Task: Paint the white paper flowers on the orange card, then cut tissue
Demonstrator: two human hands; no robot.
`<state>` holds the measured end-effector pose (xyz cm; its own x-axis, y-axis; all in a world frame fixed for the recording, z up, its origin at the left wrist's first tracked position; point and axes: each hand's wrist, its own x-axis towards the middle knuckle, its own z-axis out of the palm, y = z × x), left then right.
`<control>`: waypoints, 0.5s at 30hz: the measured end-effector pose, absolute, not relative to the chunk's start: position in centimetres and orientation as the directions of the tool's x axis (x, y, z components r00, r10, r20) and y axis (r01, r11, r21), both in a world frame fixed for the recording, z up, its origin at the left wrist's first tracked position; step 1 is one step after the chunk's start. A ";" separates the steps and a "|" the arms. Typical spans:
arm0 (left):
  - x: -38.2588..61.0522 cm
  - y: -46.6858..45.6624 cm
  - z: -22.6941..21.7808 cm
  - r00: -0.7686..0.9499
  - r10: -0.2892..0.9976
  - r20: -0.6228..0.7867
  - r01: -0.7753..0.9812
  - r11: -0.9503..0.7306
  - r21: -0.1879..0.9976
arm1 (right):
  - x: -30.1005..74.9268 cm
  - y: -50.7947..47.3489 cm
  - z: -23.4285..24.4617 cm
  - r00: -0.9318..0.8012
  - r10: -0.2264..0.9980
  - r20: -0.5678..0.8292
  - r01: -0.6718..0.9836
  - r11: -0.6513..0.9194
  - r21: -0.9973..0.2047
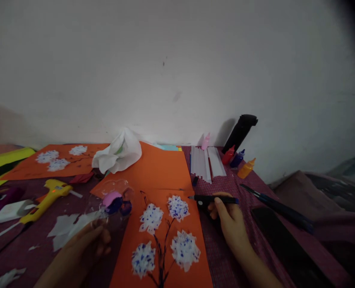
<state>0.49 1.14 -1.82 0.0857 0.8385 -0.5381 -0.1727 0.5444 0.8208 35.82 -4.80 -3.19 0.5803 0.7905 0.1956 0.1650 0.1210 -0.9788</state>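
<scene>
My right hand (pixel 228 216) grips a black marker (pixel 216 199), held nearly level with its tip pointing left, close to the upper right flower. Below it lies an orange sheet (pixel 192 224) with white, blue-speckled paper flowers (pixel 186 250) and dark drawn stems (pixel 161 256). My left hand (pixel 90 244) is to the left of the sheet, fingers curled. Its fingertips are at the near edge of a clear plastic palette (pixel 125 188) with pink and dark blue paint. What those fingers hold, if anything, is hidden.
On the left are a yellow glue gun (pixel 47 200), torn white paper (pixel 65 230) and another flowered orange sheet (pixel 84 160). White crumpled paper (pixel 120 154) stands behind. Glue sticks (pixel 200 160), paint bottles (pixel 246 168), a dark-handled tool (pixel 285 210) and a black phone-like slab (pixel 282 240) lie right.
</scene>
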 end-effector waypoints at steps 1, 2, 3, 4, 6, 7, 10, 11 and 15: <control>0.4 1.2 -1.9 0.100 0.841 -0.532 -0.166 0.541 0.824 | 35.9 -4.8 -3.2 0.587 0.786 0.193 0.162 0.120 -0.980; 0.4 1.2 -2.0 0.107 0.844 -0.526 -0.166 0.536 0.827 | 35.9 -4.7 -3.3 0.594 0.782 0.189 0.158 0.118 -0.980; 0.3 1.2 -2.1 0.113 0.844 -0.524 -0.170 0.536 0.827 | 36.0 -4.7 -3.3 0.602 0.777 0.185 0.152 0.116 -0.982; 0.3 1.2 -2.2 0.115 0.844 -0.523 -0.177 0.536 0.826 | 36.0 -4.6 -3.3 0.610 0.771 0.181 0.144 0.117 -0.983; 0.3 1.2 -2.3 0.109 0.847 -0.520 -0.187 0.531 0.827 | 36.1 -4.4 -3.3 0.626 0.760 0.174 0.121 0.125 -0.985; 0.3 1.2 -2.3 0.102 0.850 -0.517 -0.187 0.527 0.829 | 36.1 -4.3 -3.3 0.633 0.755 0.171 0.110 0.130 -0.985; 0.4 1.1 -2.2 0.092 0.851 -0.517 -0.187 0.524 0.831 | 36.0 -4.1 -3.0 0.645 0.747 0.163 0.087 0.140 -0.986; 0.5 1.1 -2.2 0.100 0.849 -0.519 -0.188 0.528 0.828 | 35.9 -4.0 -2.9 0.646 0.745 0.165 0.085 0.144 -0.986; 0.6 1.2 -1.7 0.097 0.838 -0.536 -0.192 0.545 0.816 | 35.7 -3.9 -2.9 0.633 0.755 0.173 0.083 0.156 -0.984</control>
<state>0.62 1.20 -1.69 0.0972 0.8384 -0.5364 -0.1917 0.5446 0.8165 35.71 -3.87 -2.88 0.6331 0.7545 0.1729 0.0832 0.1558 -0.9843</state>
